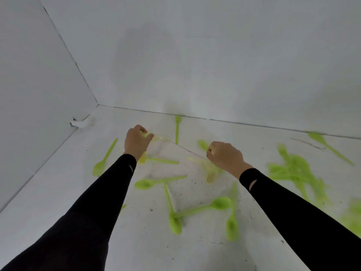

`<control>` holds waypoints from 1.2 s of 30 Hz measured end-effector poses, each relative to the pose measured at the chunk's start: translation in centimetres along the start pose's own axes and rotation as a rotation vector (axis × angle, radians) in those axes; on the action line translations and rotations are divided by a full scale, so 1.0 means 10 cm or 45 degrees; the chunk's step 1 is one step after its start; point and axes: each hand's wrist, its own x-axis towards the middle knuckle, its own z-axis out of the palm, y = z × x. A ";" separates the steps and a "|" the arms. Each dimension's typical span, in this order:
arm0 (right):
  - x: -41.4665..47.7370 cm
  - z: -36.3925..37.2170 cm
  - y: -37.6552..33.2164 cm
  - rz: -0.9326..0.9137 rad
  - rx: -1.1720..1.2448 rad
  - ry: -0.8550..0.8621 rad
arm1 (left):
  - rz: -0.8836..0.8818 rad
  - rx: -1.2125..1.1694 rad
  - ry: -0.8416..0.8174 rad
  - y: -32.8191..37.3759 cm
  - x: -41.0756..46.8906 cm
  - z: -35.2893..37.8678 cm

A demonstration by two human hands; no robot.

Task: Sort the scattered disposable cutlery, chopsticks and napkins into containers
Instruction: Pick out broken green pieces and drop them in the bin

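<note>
Several lime-green plastic spoons lie scattered on the white surface (195, 247), among them one (143, 184) between my arms and one (219, 203) lower right. A heap of green cutlery (293, 172) sits at the right. My left hand (136, 141) pinches a pale yellow translucent utensil (143, 159) between thumb and fingers; part of the utensil shows below the wrist. My right hand (224, 156) has its fingers curled round a second pale yellow utensil (210, 175), which is blurred and hangs below the hand.
White walls meet in a corner (97, 104) at the far left, with a white blob (81, 123) at the left wall's base. A green fork (177, 130) lies against the back wall. Another green utensil (330, 146) lies far right. Dark specks dot the surface.
</note>
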 end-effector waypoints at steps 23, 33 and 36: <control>-0.24 0.04 0.45 0.077 0.140 -0.150 | 0.245 -0.391 -0.039 0.47 -0.21 -0.09; -0.20 0.24 0.22 -0.552 -0.647 -0.070 | -0.086 -1.134 -0.138 0.48 -0.75 -0.17; -0.18 0.28 0.25 -0.527 -0.681 -0.097 | -0.096 -1.191 -0.144 0.44 -0.90 -0.25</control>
